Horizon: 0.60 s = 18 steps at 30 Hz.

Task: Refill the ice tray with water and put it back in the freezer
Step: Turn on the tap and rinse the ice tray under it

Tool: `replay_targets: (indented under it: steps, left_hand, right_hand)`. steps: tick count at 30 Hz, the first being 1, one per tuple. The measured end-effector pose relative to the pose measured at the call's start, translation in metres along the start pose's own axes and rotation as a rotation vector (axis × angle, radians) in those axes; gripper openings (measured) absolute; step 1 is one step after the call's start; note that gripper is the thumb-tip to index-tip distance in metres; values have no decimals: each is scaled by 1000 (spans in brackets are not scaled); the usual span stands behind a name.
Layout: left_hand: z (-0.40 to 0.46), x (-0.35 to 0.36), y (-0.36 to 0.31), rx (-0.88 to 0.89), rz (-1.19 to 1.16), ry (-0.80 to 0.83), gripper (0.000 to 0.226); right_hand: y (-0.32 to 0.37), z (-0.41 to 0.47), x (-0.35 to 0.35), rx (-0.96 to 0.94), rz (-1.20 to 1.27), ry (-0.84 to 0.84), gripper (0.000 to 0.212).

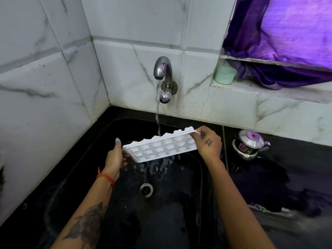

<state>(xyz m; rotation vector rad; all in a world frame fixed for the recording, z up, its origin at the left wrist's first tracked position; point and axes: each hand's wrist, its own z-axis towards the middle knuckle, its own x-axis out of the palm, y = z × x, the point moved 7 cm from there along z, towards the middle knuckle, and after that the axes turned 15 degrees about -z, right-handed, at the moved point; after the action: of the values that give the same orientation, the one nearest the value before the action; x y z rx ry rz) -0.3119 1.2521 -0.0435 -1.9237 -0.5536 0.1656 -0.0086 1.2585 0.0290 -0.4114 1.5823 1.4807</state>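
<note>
Two bare forearms reach over the black stone sink (179, 212). At nine o'clock of the white plastic ice tray (161, 147), the left hand (115, 157) grips its short end; at three o'clock the right hand (208, 142) pinches the other end. Tilted toward the camera, the tray hangs under the running chrome wall tap (162, 69), water spilling off its near edge. A small steel kettle (249, 144) stands at three o'clock.

Tap (162, 69) overhangs sink (179, 221); kettle (250, 143) flanks right.

Nothing readable here: the kettle (249, 144) wears a red sticker, its print too small to read.
</note>
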Motion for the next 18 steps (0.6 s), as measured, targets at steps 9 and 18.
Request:
replay_targets:
  steps: [9, 18]
  left_hand:
    - [-16, 19, -4, -66, 21, 170, 22]
    - [0, 32, -15, -19, 161, 217, 22]
  right_hand:
    - [-26, -2, 9, 227, -17, 37, 27]
    - [-62, 2, 9, 403, 262, 30, 23]
